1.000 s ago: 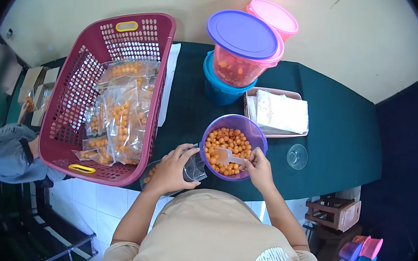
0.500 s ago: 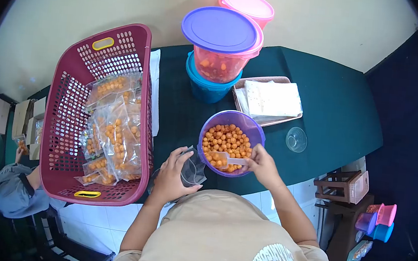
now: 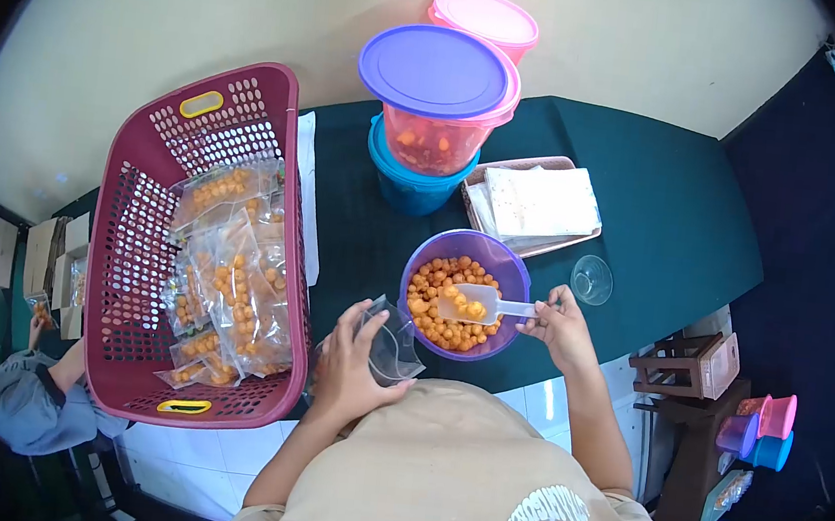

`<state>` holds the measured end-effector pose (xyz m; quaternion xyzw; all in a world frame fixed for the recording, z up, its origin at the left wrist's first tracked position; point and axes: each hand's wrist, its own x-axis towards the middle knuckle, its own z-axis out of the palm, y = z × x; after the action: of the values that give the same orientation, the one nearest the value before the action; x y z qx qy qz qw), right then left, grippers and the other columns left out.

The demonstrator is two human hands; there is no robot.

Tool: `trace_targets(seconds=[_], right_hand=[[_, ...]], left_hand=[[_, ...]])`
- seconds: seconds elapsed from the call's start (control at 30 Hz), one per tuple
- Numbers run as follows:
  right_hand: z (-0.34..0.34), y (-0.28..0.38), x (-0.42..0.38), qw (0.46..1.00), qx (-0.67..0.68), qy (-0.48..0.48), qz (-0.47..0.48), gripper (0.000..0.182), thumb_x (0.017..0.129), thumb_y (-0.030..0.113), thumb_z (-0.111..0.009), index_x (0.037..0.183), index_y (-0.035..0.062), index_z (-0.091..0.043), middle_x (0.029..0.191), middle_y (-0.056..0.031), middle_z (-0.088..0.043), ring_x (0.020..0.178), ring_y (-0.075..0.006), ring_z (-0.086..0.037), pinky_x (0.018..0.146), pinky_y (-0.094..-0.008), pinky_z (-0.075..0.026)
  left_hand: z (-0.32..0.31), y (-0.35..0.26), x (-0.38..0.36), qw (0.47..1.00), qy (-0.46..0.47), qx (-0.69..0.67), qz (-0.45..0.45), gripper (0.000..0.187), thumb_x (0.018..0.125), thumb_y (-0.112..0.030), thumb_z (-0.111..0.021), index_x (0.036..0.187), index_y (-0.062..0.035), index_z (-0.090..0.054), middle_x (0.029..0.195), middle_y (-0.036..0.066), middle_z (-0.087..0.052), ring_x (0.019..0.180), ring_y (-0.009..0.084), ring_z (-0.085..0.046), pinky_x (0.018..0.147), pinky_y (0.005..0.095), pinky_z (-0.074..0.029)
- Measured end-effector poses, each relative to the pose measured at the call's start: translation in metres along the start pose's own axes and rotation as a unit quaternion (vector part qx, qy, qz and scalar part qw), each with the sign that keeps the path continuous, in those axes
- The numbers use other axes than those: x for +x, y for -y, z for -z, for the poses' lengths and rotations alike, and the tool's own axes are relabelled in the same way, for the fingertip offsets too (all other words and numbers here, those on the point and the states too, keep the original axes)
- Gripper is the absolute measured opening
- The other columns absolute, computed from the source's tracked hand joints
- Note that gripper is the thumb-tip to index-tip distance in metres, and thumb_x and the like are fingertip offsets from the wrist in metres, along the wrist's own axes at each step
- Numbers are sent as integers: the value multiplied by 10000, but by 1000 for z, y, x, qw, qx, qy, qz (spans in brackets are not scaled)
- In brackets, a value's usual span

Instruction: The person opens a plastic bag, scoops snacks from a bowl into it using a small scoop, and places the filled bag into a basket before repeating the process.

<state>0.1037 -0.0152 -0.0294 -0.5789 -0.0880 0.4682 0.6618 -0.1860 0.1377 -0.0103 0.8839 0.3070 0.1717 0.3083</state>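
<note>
A purple bowl [image 3: 511, 258] holds many round orange snack balls [image 3: 443, 280]. My right hand [image 3: 560, 326] grips the handle of a white scoop [image 3: 469, 304], which carries a few balls above the bowl. Left of the bowl, my left hand [image 3: 352, 365] holds a clear plastic bag [image 3: 393, 351] with its mouth spread; no balls show in it. Filled clear bags [image 3: 239, 289] lie in a maroon basket [image 3: 285, 348] beside my left hand.
Stacked behind the bowl are a teal tub [image 3: 414, 188], a pink tub [image 3: 429, 143] and a purple lid [image 3: 434, 69]. A tray [image 3: 536, 250] of white packets [image 3: 544, 202] and a clear cup [image 3: 592, 279] stand right. A person [image 3: 32, 404] is at far left.
My right hand has lifted the scoop out of the balls and moved slightly right, with balls now on it. The left hand still holds the bag.
</note>
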Motion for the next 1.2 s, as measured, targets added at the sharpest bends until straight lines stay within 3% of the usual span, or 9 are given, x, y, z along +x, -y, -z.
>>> trace_targets(seconds=[0.3, 0.5, 0.73, 0.83, 0.9, 1.0, 1.2], right_hand=[[-26, 36, -21, 999, -11, 13, 38, 186, 923, 10, -531, 928, 107, -371, 780, -43, -548, 667, -134, -615, 734, -395, -588], [-52, 28, -29, 984, -141, 26, 108, 185, 924, -17, -521, 924, 83, -365, 828, -53, -536, 725, -124, -619, 695, -309, -596], [-60, 30, -25, 986, -131, 22, 104, 174, 926, -18, -518, 935, 75, -371, 842, -56, -534, 763, -130, -623, 687, -305, -601], [-64, 31, -30, 986, -120, 14, 111, 171, 926, -17, -517, 940, 74, -373, 848, -61, -538, 769, -133, -627, 701, -315, -601], [-66, 28, -33, 988, -95, 21, 121, 155, 927, -8, -528, 944, 55, -387, 853, -85, -566, 731, -131, -637, 665, -249, -583], [-74, 33, -39, 987, -117, 19, 112, 156, 926, -13, -529, 942, 52, -387, 858, -71, -550, 741, -130, -637, 671, -246, -582], [-69, 27, -42, 979, -127, 24, 157, 137, 935, -17, -509, 942, 47, -388, 856, -72, -546, 750, -136, -639, 672, -255, -578]], left_hand=[[-7, -7, 18, 999, 5, 29, -27, 979, 549, -312, -861, 1368, -184, -340, 1415, 142, -324, 1253, 367, -415, 985, 498, -386], [-9, -1, 20, 999, -5, 7, -35, 978, 540, -295, -870, 1358, -166, -350, 1405, 151, -340, 1266, 361, -407, 986, 501, -383], [-11, 3, 15, 999, -2, 16, -35, 982, 542, -291, -871, 1360, -154, -344, 1395, 163, -348, 1262, 359, -414, 990, 513, -372], [-12, 6, 12, 1000, 0, -23, -18, 936, 587, -348, -847, 1379, -172, -378, 1397, 160, -337, 1305, 358, -362, 1044, 540, -307], [-10, 5, 11, 1000, 12, -26, -11, 940, 589, -353, -846, 1382, -176, -373, 1401, 154, -334, 1307, 355, -361, 1050, 543, -304], [-10, 1, 9, 999, -4, 13, -33, 969, 551, -304, -868, 1355, -152, -349, 1392, 154, -351, 1243, 367, -434, 998, 517, -365], [-12, 3, 4, 999, -13, 13, -40, 983, 551, -309, -869, 1359, -163, -328, 1395, 143, -347, 1259, 366, -415, 1004, 516, -361]])
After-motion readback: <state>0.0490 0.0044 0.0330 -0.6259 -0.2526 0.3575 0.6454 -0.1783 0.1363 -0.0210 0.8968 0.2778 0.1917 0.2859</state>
